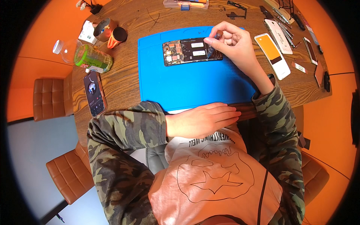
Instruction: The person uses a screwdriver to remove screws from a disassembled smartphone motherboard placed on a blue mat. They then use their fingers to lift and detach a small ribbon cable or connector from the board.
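Observation:
A phone with its back off (176, 62) lies crosswise on the blue work mat (187, 86), its circuit board at the left end and a black section with white labels to the right. My right hand (234, 43) pinches a small dark screwdriver (212, 48) above the phone's right half. The driver slants down, its tip at the phone's lower right edge; whether it sits in a screw is too small to tell. My left hand (206, 120) rests flat at the mat's near edge, fingers stretched out together to the right, holding nothing.
Right of the mat lie a white phone with a yellow panel (273, 56), another white phone (278, 36) and several slim tools (288, 35). To the left are a lit smartphone (95, 93), a green-labelled bottle (92, 58) and an orange-handled tape roll (117, 36). A plastic case (185, 4) stands at the far edge.

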`<control>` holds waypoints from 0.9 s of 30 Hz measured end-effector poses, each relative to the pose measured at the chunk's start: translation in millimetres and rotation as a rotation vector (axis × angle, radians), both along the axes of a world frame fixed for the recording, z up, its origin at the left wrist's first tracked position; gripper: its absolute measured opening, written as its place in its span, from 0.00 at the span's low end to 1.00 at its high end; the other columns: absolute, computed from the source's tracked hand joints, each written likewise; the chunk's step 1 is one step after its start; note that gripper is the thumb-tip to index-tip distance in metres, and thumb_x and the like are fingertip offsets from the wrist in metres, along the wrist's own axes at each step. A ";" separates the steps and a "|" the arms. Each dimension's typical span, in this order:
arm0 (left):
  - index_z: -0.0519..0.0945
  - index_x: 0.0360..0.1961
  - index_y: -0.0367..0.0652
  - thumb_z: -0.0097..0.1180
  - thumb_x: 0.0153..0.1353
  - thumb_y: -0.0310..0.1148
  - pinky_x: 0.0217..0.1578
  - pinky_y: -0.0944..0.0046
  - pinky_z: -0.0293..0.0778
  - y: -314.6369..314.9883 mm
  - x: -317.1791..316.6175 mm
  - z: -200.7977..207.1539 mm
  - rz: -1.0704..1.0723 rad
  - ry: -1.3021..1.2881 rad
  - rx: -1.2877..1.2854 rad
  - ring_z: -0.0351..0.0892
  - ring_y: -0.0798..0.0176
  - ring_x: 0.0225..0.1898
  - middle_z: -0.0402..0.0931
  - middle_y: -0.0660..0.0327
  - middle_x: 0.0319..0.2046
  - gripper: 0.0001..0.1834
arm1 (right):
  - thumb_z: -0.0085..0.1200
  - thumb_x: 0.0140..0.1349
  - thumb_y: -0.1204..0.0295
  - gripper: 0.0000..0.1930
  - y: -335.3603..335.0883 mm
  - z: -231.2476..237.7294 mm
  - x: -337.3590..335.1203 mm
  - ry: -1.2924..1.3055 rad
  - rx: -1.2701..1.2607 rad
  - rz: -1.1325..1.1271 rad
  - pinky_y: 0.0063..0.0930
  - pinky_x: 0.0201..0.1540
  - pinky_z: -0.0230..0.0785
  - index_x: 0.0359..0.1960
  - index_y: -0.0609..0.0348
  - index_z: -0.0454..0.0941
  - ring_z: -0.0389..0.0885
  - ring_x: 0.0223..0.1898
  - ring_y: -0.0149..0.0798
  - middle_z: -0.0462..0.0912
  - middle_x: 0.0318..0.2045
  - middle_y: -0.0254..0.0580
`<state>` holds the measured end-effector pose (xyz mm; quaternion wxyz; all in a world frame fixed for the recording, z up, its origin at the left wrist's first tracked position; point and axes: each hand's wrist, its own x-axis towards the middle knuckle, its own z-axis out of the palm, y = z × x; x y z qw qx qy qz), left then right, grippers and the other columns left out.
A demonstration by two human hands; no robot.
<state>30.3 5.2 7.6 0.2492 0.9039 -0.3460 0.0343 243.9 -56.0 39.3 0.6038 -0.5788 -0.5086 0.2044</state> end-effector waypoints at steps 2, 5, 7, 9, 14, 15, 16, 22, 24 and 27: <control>0.67 0.70 0.34 0.49 0.60 0.24 0.75 0.51 0.56 0.3 -0.1 0.6 -0.001 0.006 -0.016 0.60 0.54 0.75 0.61 0.51 0.74 0.34 | 0.66 0.66 0.73 0.07 -4.8 6.1 -1.5 0.093 -0.006 0.039 0.12 0.26 0.59 0.42 0.59 0.83 0.69 0.23 0.13 0.76 0.22 0.21; 0.67 0.71 0.34 0.49 0.60 0.24 0.75 0.51 0.56 0.2 0.3 0.9 0.001 0.002 -0.008 0.60 0.54 0.75 0.61 0.51 0.74 0.34 | 0.66 0.66 0.71 0.09 -9.4 12.3 -2.9 0.151 -0.039 0.058 0.13 0.27 0.61 0.44 0.60 0.84 0.70 0.24 0.15 0.77 0.21 0.22; 0.67 0.71 0.34 0.50 0.60 0.25 0.75 0.51 0.56 0.3 0.3 0.8 0.001 0.003 -0.009 0.60 0.54 0.75 0.61 0.51 0.74 0.34 | 0.66 0.66 0.70 0.10 -8.9 11.6 -2.9 0.126 -0.060 0.029 0.13 0.26 0.62 0.45 0.61 0.85 0.71 0.24 0.15 0.77 0.21 0.22; 0.67 0.71 0.33 0.50 0.60 0.25 0.75 0.51 0.56 0.2 0.1 0.6 -0.001 0.008 -0.014 0.60 0.54 0.75 0.60 0.51 0.74 0.35 | 0.67 0.66 0.70 0.10 -6.2 7.9 -1.7 0.068 -0.073 -0.025 0.12 0.26 0.63 0.45 0.62 0.85 0.72 0.24 0.15 0.77 0.21 0.22; 0.66 0.71 0.33 0.50 0.59 0.24 0.75 0.51 0.55 0.2 -0.1 0.8 -0.004 0.020 -0.014 0.59 0.54 0.75 0.60 0.51 0.74 0.35 | 0.67 0.65 0.71 0.12 -4.1 3.1 3.6 -0.060 -0.001 -0.033 0.11 0.25 0.62 0.48 0.62 0.85 0.70 0.23 0.14 0.77 0.21 0.23; 0.66 0.71 0.33 0.50 0.59 0.24 0.75 0.51 0.55 0.3 -0.1 1.0 -0.004 0.025 -0.018 0.59 0.54 0.75 0.60 0.51 0.74 0.35 | 0.67 0.65 0.71 0.13 -4.4 4.0 3.8 -0.065 -0.009 -0.038 0.12 0.26 0.64 0.48 0.62 0.85 0.71 0.24 0.14 0.79 0.22 0.24; 0.66 0.71 0.33 0.50 0.59 0.24 0.75 0.51 0.55 0.3 -0.1 1.0 -0.005 0.029 -0.022 0.59 0.53 0.75 0.60 0.51 0.74 0.35 | 0.67 0.65 0.71 0.12 -5.2 5.3 3.7 -0.018 0.006 -0.005 0.11 0.26 0.64 0.48 0.63 0.86 0.71 0.24 0.14 0.79 0.22 0.24; 0.67 0.71 0.33 0.50 0.59 0.24 0.75 0.52 0.56 0.3 -0.2 0.1 0.002 0.018 -0.041 0.60 0.53 0.75 0.61 0.51 0.74 0.35 | 0.68 0.65 0.72 0.10 -8.9 11.2 0.4 0.120 0.021 -0.004 0.10 0.25 0.62 0.44 0.63 0.87 0.72 0.23 0.14 0.79 0.23 0.24; 0.67 0.71 0.33 0.50 0.59 0.24 0.75 0.52 0.56 0.1 0.0 -0.4 0.002 0.012 -0.040 0.60 0.53 0.75 0.61 0.51 0.74 0.35 | 0.68 0.65 0.72 0.10 -9.0 10.5 2.2 0.032 -0.002 -0.059 0.10 0.25 0.63 0.43 0.64 0.87 0.72 0.23 0.14 0.80 0.24 0.24; 0.67 0.71 0.33 0.50 0.59 0.24 0.75 0.52 0.57 0.0 0.0 -0.6 0.000 0.010 -0.033 0.60 0.53 0.75 0.61 0.51 0.74 0.35 | 0.67 0.65 0.72 0.11 -9.0 9.6 6.4 -0.118 0.023 -0.069 0.10 0.25 0.62 0.45 0.64 0.87 0.72 0.23 0.13 0.80 0.24 0.24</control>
